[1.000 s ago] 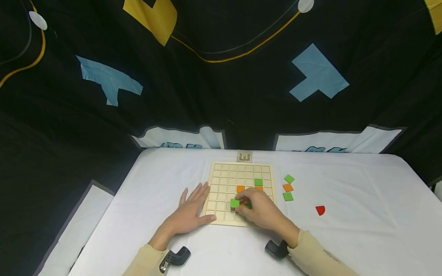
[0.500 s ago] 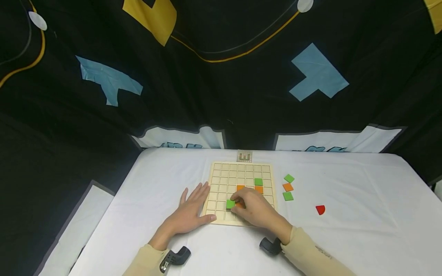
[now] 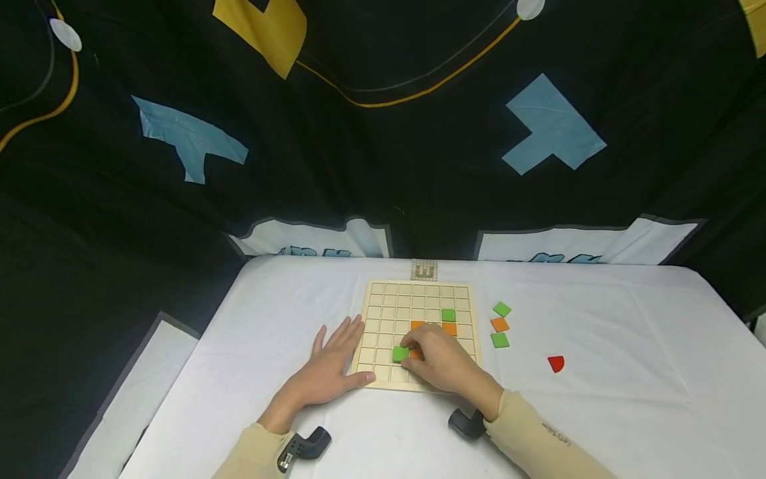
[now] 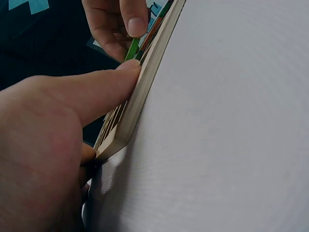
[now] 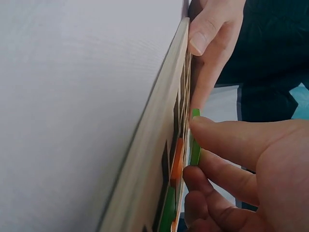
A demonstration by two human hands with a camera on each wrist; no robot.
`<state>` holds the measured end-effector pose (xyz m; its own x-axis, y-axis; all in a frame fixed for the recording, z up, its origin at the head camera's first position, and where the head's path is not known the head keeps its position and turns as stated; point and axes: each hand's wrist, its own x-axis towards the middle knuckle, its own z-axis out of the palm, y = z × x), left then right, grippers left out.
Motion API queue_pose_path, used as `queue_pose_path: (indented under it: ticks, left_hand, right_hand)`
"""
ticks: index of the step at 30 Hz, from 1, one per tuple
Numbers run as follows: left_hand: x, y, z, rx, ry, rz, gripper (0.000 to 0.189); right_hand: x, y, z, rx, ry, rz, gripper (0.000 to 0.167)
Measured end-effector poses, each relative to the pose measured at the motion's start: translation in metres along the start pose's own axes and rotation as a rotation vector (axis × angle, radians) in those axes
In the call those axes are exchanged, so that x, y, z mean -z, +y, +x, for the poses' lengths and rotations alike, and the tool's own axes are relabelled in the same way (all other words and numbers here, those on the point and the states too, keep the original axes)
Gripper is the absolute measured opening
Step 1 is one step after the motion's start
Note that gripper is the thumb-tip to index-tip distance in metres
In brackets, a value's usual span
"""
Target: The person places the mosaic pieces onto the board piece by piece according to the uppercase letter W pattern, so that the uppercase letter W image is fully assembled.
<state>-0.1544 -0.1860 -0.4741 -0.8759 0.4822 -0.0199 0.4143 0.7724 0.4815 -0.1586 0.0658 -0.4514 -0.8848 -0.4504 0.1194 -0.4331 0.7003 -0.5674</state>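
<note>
A square wooden board [image 3: 389, 301] with a grid of recessed cells lies on the white cloth. My right hand [image 3: 449, 359] pinches a green square tile [image 3: 399, 354] between thumb and fingers, over the front part of the grid. In the right wrist view this green tile [image 5: 195, 145] stands close over the board's surface. Beneath the right hand an orange tile [image 3: 415, 356] shows partly. Farther back sit another green tile [image 3: 448, 315] and an orange tile [image 3: 449, 329]. My left hand [image 3: 328, 372] rests at the board's left side, fingers spread, its thumb [image 4: 108, 87] along the front edge.
Right of the board lie a loose green tile [image 3: 502, 309], an orange tile [image 3: 499, 324] and a second loose green tile [image 3: 500, 340]. Farther right is a red rounded piece [image 3: 556, 364]. A small patterned card [image 3: 424, 269] touches the board's back edge.
My right hand has shifted slightly left and lower with the green tile, then nearly stopped. An orange tile behind it came into fuller view. The left hand stayed in place.
</note>
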Motion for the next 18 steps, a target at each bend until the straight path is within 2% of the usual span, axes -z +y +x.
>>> queue_pose_path:
  ticks: [11,18]
  left_hand:
    - [0.0009,0.0022,0.0000,0.005,-0.003,-0.001,0.098]
    - [0.0005,0.0015,0.0002,0.009,-0.008,0.005,0.099]
  right_hand:
    - [-0.0015,0.0005,0.0028,0.003,-0.022,-0.040,0.024]
    - [-0.0017,0.0014,0.0046,0.016,-0.027,-0.026,0.023]
